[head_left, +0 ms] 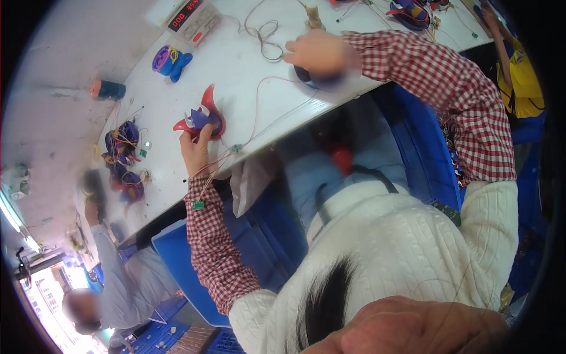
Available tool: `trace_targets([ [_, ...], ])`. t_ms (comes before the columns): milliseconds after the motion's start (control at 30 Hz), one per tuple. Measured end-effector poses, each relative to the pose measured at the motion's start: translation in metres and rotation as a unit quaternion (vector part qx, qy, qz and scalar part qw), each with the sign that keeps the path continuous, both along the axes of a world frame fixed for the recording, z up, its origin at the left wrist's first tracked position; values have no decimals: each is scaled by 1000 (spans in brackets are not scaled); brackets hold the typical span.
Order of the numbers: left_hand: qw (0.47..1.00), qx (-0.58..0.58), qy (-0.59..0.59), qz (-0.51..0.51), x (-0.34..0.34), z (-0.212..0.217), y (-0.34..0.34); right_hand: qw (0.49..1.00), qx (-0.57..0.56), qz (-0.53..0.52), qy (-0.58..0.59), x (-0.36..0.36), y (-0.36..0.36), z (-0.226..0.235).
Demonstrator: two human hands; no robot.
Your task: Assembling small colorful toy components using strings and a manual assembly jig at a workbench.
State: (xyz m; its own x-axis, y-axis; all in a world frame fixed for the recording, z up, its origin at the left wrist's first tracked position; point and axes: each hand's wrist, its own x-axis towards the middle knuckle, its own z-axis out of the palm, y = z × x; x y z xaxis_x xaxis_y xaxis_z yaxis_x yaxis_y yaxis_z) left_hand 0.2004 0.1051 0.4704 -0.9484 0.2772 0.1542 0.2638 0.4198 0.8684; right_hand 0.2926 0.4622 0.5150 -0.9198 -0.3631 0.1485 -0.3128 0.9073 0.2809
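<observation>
My left hand (196,153) pinches the lower edge of a red and purple plastic toy part (207,115) with curved, horn-like red points. The piece rests on the white table (259,118), and thin wires run from it to a small connector (236,148). A small green circuit board (198,205) dangles on wires over my left sleeve. Farther right, my right hand (318,54) is curled and blurred above a dark blue rounded part (303,75) near the table edge. Whatever its fingers grip is hidden. A tan, stubby object (313,17) stands just beyond that hand.
A white instrument with a red digital display (187,22) stands at the back, near a blue and purple part (171,62). Wired assemblies (122,143) lie at left, beside an orange-topped dark spool (108,89). Blue bins (183,259) flank my legs. Other people sit at left and far right.
</observation>
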Motion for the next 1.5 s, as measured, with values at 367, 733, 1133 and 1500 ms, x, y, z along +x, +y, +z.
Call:
trace_targets([
  [367,952,-231,200,10,40,24,-4,861,-459,-216,-34,-32,95,-3],
  [733,809,-412,419,0,42,14,84,820,-508,-231,-125,-41,93,10],
  [1133,866,-373,333,16,43,37,120,921,-339,178,70,43,-86,-10],
  [1500,917,-259,303,3,68,90,61,914,-319,219,123,48,-49,-11],
])
